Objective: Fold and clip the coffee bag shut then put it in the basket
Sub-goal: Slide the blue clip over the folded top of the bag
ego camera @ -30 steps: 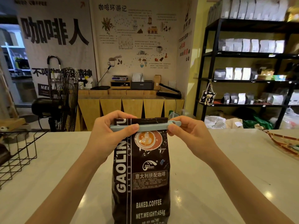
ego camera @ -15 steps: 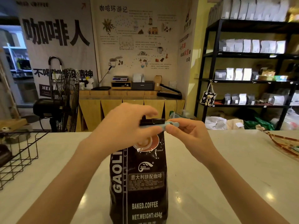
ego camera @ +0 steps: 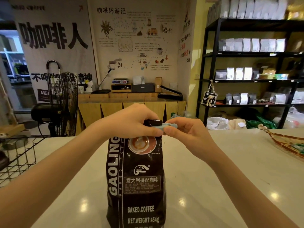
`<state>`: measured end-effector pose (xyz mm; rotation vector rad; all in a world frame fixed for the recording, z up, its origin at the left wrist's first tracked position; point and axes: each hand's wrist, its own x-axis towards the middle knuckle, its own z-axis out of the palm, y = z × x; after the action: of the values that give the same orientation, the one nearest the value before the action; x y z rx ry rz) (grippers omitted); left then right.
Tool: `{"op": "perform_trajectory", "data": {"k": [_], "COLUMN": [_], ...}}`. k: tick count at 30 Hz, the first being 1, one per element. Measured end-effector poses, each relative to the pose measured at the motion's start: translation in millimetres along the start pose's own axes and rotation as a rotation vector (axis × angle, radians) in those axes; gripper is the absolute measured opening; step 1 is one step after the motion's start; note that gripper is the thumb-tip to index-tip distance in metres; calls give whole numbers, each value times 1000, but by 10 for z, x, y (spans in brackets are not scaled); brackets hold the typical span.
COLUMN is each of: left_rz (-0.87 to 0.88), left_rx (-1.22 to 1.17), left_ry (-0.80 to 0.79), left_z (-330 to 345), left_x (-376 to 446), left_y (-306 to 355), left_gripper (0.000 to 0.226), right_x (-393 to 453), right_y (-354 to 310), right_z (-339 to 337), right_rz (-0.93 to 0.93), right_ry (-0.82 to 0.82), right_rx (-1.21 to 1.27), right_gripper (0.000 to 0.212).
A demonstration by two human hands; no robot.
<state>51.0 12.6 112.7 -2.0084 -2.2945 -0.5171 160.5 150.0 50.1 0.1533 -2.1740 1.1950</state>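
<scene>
A dark brown coffee bag point(ego camera: 136, 181) stands upright on the white counter, its top folded over. A pale blue clip point(ego camera: 167, 126) lies across the fold. My left hand point(ego camera: 130, 122) wraps over the top of the bag and covers most of the clip. My right hand point(ego camera: 185, 134) pinches the clip's right end between thumb and fingers. The black wire basket point(ego camera: 19, 157) sits at the left edge of the counter, apart from the bag.
A woven tray point(ego camera: 289, 143) lies at the right edge of the counter point(ego camera: 213, 178). Behind the counter stand a black fan point(ego camera: 64, 102), a wooden bench with equipment and black shelves point(ego camera: 246, 55) of bags.
My left hand has slid from the clip's left end over the bag's top, covering it. My right hand stays at the clip's right end. The bag has shifted slightly left.
</scene>
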Motion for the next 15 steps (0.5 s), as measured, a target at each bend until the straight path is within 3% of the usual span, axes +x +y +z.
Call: {"op": "perform_trajectory", "data": {"k": [5,15], "left_rz": [-2,-41], "left_rx": [-7,23], "left_ry": [43,92], "left_z": [30,73], "left_x": [7,-17], "left_y": [14,0], "left_gripper": [24,23], "right_x": [-16,-16], "right_y": [11,86], "right_z": [25,70], "right_rz": [-1,7], "right_ry": [14,127], "right_rx": [-11,-63], "right_gripper": [9,22]}}
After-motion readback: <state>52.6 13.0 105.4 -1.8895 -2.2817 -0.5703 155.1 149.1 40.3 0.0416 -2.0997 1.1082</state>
